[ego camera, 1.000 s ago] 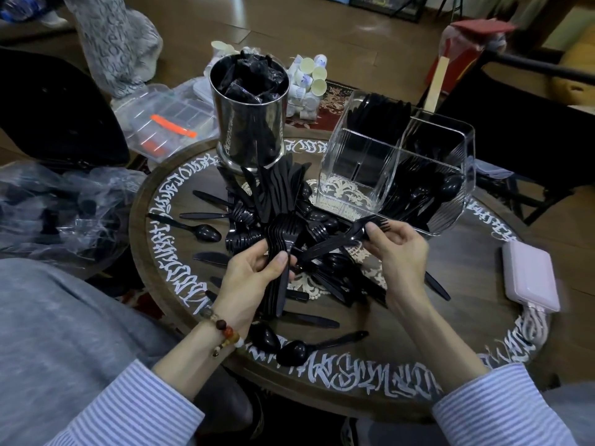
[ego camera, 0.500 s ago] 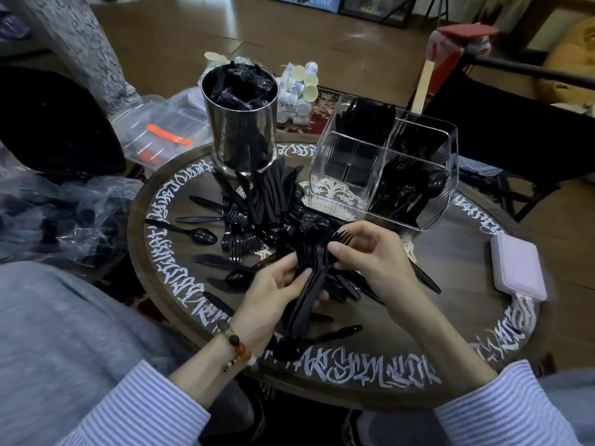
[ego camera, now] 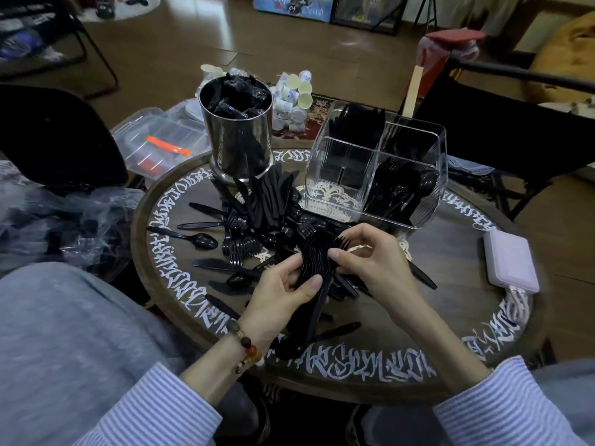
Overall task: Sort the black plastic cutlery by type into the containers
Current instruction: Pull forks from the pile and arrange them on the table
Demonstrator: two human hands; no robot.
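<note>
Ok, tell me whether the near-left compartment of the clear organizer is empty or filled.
Empty. The clear organizer shows bare table pattern through its near-left compartment, while black cutlery fills the other sections.

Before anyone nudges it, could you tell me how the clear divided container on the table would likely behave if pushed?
The clear divided container looks like rigid plastic, so it should slide rather than flex. Its near-left compartment looks empty while black cutlery fills the right side, so it may swing as it slides. Its base looks broad and it sits flat on the table, so tipping seems unlikely.
</note>
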